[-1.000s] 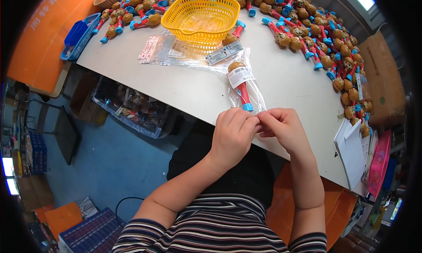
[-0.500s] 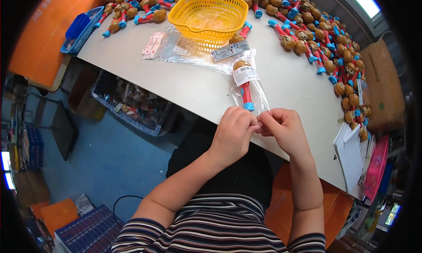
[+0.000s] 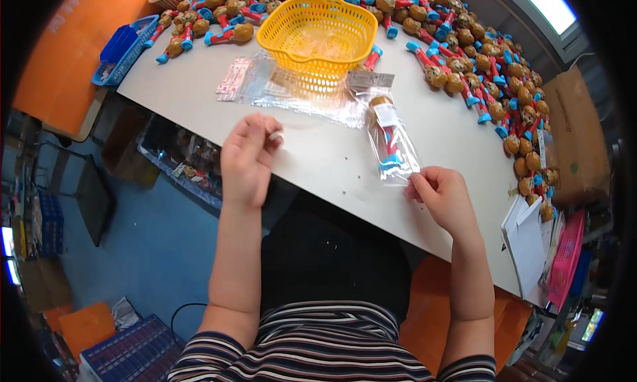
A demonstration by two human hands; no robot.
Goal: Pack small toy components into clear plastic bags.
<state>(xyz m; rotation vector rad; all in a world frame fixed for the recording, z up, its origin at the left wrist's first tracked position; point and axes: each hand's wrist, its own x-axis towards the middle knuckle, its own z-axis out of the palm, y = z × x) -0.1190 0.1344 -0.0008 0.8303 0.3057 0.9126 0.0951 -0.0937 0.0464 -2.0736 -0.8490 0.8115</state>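
One bagged toy, one hand on it

I counted two bare hands at the white table (image 3: 458,140), and only one was on the bag. The right hand (image 3: 434,193) pinched the near end of one clear bag (image 3: 406,162) between thumb and fingers. Inside lay a single toy (image 3: 390,143), brown-headed, red-handled and blue-ended, in front of the one yellow basket (image 3: 325,65) and a little to its right. One grey card (image 3: 370,81) sat at the bag's far end, near the basket.

The left hand (image 3: 249,156) hung half curled, in front of the basket and to its left; a small pale bit showed at its fingertips, but I couldn't tell whether it was gripped.

A pile of flat clear bags (image 3: 262,87), too overlapped to count, lay just before the basket. Loose toys (image 3: 491,70), beyond counting, spread behind it and down its right. One blue basket (image 3: 126,62) stood to its left; one cardboard box (image 3: 577,130) and one pink basket (image 3: 568,256) stood far right.

Half a second earlier, both hands had met at the bag's near end; since then the left had swung away, and the bag had shifted slightly rightward against the basket.
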